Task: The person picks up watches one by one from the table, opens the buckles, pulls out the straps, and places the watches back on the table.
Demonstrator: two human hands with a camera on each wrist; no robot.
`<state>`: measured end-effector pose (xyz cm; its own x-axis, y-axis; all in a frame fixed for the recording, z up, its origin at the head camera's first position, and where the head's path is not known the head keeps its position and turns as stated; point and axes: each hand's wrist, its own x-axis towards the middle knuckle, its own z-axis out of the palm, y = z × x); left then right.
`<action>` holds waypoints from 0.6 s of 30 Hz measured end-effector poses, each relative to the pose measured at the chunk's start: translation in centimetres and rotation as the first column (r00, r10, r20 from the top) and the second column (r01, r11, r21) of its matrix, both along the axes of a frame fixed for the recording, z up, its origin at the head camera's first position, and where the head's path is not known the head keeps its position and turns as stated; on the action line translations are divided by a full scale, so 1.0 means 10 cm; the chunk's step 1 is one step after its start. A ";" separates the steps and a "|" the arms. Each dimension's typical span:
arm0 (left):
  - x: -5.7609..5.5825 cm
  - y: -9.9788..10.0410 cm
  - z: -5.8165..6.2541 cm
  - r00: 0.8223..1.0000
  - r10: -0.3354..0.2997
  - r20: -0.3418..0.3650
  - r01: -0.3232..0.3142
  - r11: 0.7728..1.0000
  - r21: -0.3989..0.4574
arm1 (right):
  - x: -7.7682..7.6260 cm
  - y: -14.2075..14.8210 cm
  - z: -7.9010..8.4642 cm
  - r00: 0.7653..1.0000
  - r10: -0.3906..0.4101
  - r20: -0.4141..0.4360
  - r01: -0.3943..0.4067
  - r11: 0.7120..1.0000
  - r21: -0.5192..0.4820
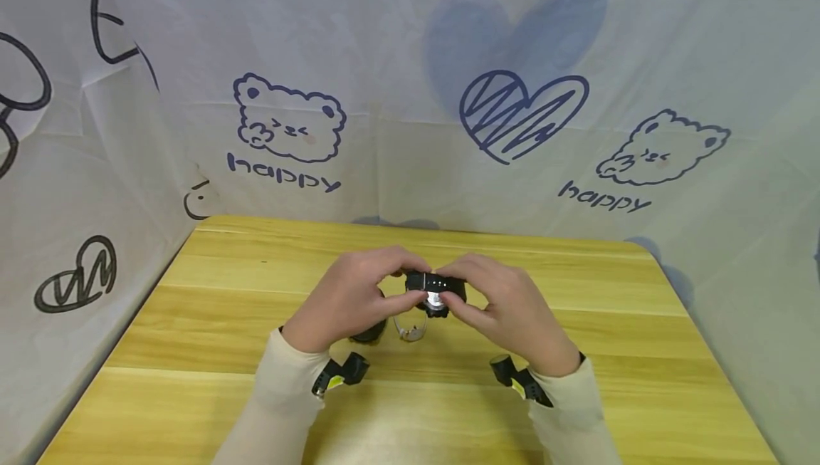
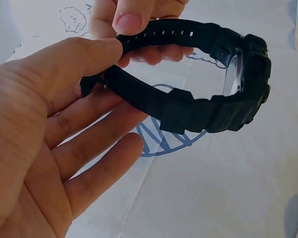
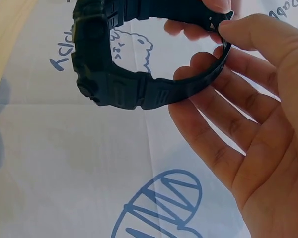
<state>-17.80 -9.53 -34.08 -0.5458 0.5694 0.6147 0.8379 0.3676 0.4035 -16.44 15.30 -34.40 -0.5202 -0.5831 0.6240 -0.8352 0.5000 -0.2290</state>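
A black wristwatch (image 1: 453, 285) with a thick strap is held up between both hands above the table. Its strap forms a closed loop, and small holes run along one strap half. My left hand (image 1: 355, 298) pinches the strap at the buckle end between thumb and fingers. From the other side, my right hand (image 1: 512, 302) pinches the strap close by, its thumb near the buckle in the right wrist view. The watch case (image 2: 253, 74) points away from the palms in the left wrist view. The bright metal case back shows between the thumbs in the head view.
Below the hands, a slim light-coloured watch (image 1: 412, 332) lies on the wooden table (image 1: 192, 351). Beside it is a dark round object (image 1: 369, 333), partly hidden by the left hand. A white cloth (image 1: 397, 144) with drawings hangs behind the table.
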 end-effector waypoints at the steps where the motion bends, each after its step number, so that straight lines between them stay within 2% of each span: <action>1: 0.00 0.00 0.00 1.000 -0.004 -0.003 0.004 1.000 0.005 | 0.00 0.00 0.01 1.000 -0.006 0.012 0.006 1.000 0.003; 6: 0.00 -0.01 0.00 0.999 -0.011 -0.030 0.012 1.000 0.022 | 0.01 0.01 0.02 0.998 -0.029 0.051 0.030 1.000 -0.004; 13: 0.00 0.02 0.00 0.999 -0.024 -0.049 0.025 0.999 0.033 | 0.01 -0.01 0.01 1.000 -0.016 0.014 0.016 1.000 -0.016; 18: -0.01 0.02 -0.01 0.998 -0.036 -0.050 0.037 0.999 0.024 | 0.00 0.00 0.01 1.000 -0.007 0.018 0.007 1.000 -0.011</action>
<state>-17.91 -9.33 -34.14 -0.4935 0.5727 0.6546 0.8697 0.3273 0.3694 -16.39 15.29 -34.29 -0.5354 -0.5723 0.6211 -0.8274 0.5030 -0.2498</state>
